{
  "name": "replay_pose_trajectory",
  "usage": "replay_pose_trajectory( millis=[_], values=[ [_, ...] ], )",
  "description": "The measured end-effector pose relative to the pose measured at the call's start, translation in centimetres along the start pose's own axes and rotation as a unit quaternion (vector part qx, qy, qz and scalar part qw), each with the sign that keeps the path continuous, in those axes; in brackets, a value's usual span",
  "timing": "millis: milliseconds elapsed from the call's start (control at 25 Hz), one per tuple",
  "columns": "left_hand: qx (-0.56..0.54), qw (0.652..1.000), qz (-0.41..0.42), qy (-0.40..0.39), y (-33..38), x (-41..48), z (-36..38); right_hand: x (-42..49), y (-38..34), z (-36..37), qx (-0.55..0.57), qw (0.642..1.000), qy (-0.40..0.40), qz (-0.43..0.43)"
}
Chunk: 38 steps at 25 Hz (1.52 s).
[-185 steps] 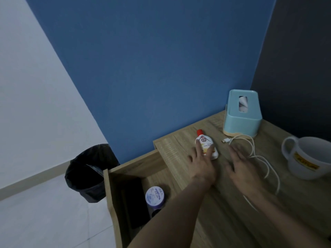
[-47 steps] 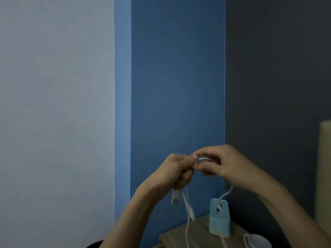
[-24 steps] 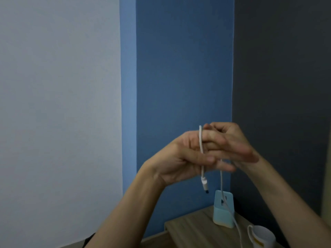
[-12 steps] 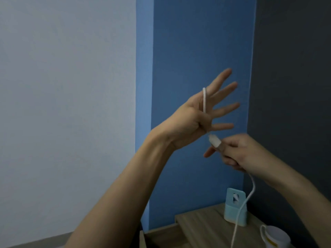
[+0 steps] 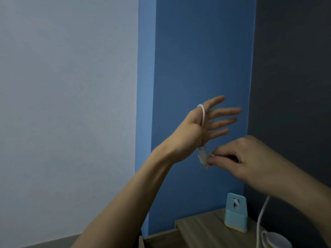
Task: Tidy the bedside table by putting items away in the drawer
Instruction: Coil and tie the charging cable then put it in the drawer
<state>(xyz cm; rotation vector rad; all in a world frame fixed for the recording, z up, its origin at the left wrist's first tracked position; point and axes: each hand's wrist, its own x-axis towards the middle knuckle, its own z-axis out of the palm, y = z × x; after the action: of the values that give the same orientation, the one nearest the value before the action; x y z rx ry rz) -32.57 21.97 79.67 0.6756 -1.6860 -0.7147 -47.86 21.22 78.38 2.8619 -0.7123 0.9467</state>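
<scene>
white cable (image 5: 203, 114) looped over splayed left hand (image 5: 194, 134) fingers (image 5: 222, 122), right hand (image 5: 243, 158) fingers (image 5: 221, 159) apparently pinching its plug (image 5: 203, 158)

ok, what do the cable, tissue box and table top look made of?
The cable: white, smooth rubbery plastic sheath, likely; it curves softly over the left hand. The tissue box: pale blue moulded plastic, matte, even colour, rounded edges. The table top: light wood grain, matte; veneer or laminate, cannot tell.
</scene>
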Motion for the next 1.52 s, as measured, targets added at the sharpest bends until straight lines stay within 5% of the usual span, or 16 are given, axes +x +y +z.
replay_pose_trajectory(
  millis=[160, 360, 760, 1080, 1160, 1280, 1520],
  values=[
    [0.081, 0.993, -0.016, -0.085, -0.7, -0.7, -0.1, -0.2, -0.4, -1.8, -0.018, 0.998, 0.049, -0.026],
    [0.024, 0.992, -0.017, -0.125, -1.1, -1.6, 0.9, 0.1, -0.2, -3.5, -0.015, 0.985, 0.165, -0.043],
    [-0.098, 0.958, -0.045, -0.266, -1.7, -2.1, 0.8, 1.2, 0.6, -4.4, 0.092, 0.98, 0.168, -0.062],
    [-0.196, 0.951, -0.046, -0.234, -1.7, -1.8, 1.4, 2.5, 2.9, -2.7, 0.262, 0.954, 0.142, -0.041],
    [-0.18, 0.956, -0.021, -0.232, -1.7, -1.6, 1.3, 2.8, 3.2, -1.6, 0.296, 0.947, 0.122, 0.001],
    [-0.171, 0.963, 0.016, -0.209, -1.1, -1.5, 1.0, 2.8, 3.4, 0.7, 0.423, 0.892, 0.115, 0.114],
    [-0.253, 0.958, -0.029, -0.134, -1.9, -0.3, -0.1, 1.9, 2.3, 4.4, 0.355, 0.912, 0.102, 0.18]
  ],
)
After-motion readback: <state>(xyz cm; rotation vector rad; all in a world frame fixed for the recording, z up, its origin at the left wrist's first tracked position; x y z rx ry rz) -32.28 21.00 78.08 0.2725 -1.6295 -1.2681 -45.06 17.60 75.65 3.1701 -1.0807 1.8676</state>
